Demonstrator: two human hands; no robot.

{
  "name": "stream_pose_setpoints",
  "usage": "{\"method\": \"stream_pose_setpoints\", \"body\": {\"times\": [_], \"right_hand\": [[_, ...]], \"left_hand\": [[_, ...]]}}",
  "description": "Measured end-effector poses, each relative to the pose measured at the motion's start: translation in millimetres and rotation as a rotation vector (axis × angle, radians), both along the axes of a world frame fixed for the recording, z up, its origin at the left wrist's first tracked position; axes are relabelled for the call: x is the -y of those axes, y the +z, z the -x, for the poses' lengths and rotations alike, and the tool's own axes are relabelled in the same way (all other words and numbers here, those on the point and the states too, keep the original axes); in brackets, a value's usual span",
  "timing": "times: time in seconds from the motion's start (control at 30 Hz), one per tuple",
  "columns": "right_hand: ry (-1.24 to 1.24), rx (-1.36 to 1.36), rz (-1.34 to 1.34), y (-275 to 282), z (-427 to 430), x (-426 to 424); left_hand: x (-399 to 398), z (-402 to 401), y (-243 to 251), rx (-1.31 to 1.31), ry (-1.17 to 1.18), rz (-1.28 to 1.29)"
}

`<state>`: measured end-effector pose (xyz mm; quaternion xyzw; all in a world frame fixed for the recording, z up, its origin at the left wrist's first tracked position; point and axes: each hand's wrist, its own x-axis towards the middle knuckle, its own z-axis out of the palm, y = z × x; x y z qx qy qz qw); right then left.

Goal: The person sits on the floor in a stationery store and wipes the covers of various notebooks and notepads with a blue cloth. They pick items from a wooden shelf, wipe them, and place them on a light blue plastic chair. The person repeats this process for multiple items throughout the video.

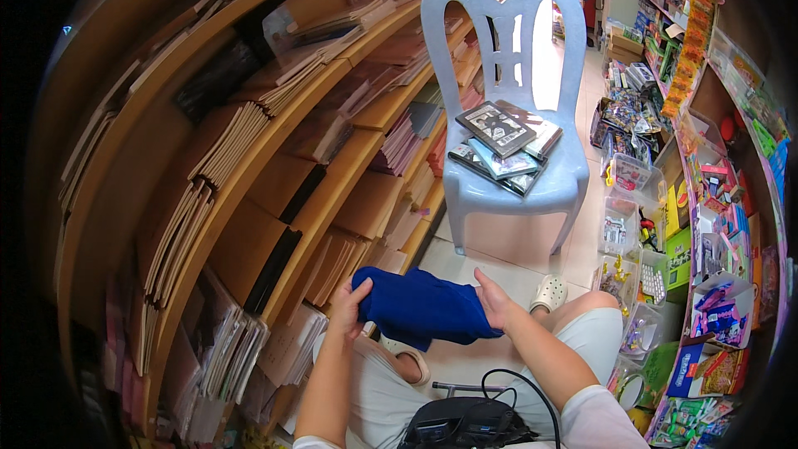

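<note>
A dark blue cloth [427, 308] is stretched between my two hands above my lap. My left hand [350, 310] pinches its left end, thumb on top. At the other end, my right hand [491, 300] holds the cloth with the thumb raised and the fingers hidden beneath it. Ahead of me stands a light blue plastic chair [517, 196]. On its seat lies a loose pile: a dark notebook [496, 129] with a printed cover on top, a light blue wrapped notebook [502, 161], and other wrapped books partly covered.
Wooden shelves [340, 159] packed with paper and notebooks rise on my left. Along the right, clear plastic bins [617, 224] of small goods stand below a crowded shelf [689, 199]. A black bag [464, 424] with a cable [543, 386] sits at my waist.
</note>
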<state>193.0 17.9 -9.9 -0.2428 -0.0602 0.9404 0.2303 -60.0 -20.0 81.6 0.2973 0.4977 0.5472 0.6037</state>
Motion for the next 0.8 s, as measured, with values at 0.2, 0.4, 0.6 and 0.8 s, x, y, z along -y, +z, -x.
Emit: {"method": "stream_pose_setpoints", "body": {"times": [0.2,0.4,0.6,0.8], "right_hand": [[-0.063,0.594,-0.721,9.6,-1.1,4.5],[-0.35,0.557,-0.496,12.2,-2.2,6.1],[-0.459,0.758,-0.477,-28.8,-10.5,-3.3],[-0.315,1.372,-0.904,0.5,-33.1,-15.4]], "left_hand": [[-0.7,11.7,13.5,-0.027,-0.036,-0.016],[-1.2,23.0,-19.4,0.576,0.003,0.081],[8.5,8.7,-59.4,0.226,-0.272,0.341],[5.9,8.7,-58.9,-0.269,-0.216,0.217]]}}
